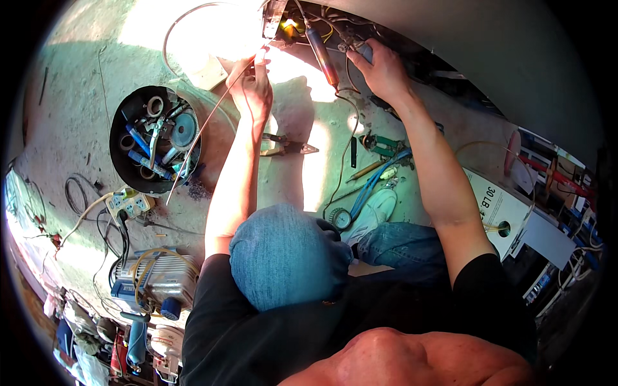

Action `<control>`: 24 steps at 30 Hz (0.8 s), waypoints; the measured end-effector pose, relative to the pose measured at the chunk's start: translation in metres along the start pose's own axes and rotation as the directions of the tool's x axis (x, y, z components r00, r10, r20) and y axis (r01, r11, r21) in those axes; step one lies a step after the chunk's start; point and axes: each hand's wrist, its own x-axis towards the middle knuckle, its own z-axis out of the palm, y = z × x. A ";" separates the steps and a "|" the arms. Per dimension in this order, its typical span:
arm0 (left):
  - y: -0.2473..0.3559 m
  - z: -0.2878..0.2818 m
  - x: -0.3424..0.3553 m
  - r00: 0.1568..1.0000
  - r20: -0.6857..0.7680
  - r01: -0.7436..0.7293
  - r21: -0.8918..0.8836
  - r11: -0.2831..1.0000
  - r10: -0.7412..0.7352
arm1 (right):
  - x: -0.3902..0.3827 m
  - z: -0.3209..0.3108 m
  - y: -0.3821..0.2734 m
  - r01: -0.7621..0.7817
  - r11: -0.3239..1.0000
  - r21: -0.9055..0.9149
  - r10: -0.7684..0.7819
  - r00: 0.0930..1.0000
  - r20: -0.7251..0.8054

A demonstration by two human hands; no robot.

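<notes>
My left hand is closed in a pinch on a thin copper-coloured rod, which slants down past the tub at left. The rod's upper end is lost in glare by the appliance's opening. My right hand grips a grey handle with metal fittings, apparently a gas torch. A yellow glow shows among the pipes between my hands. There hangs a copper cylinder, a filter drier by its look, with a thin tube running down from it. Pliers lie on the floor beside my left forearm.
A black tub holds tape rolls and tools. Below it are a power strip and a motor-driven pump. Near my shoe lie green-handled cutters, blue hoses and a round gauge. A white carton stands right; a grey panel overhangs top right.
</notes>
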 end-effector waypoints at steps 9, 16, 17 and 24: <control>0.014 -0.002 0.000 0.999 -0.007 -0.051 0.043 0.998 0.051 | -0.010 -0.010 -0.007 -0.062 0.991 0.119 0.061 0.998 0.014; 0.015 0.005 0.007 0.998 0.016 -0.064 0.164 0.984 0.062 | -0.011 -0.002 0.000 -0.050 0.997 0.061 0.051 0.999 -0.019; 0.011 0.005 0.007 0.997 0.016 -0.077 0.180 0.981 0.076 | -0.011 0.000 0.001 -0.022 0.997 0.067 0.026 0.998 -0.059; -0.001 0.004 0.007 0.996 0.012 -0.092 0.222 0.971 0.092 | -0.009 -0.001 -0.006 -0.024 0.993 0.120 0.030 0.999 -0.040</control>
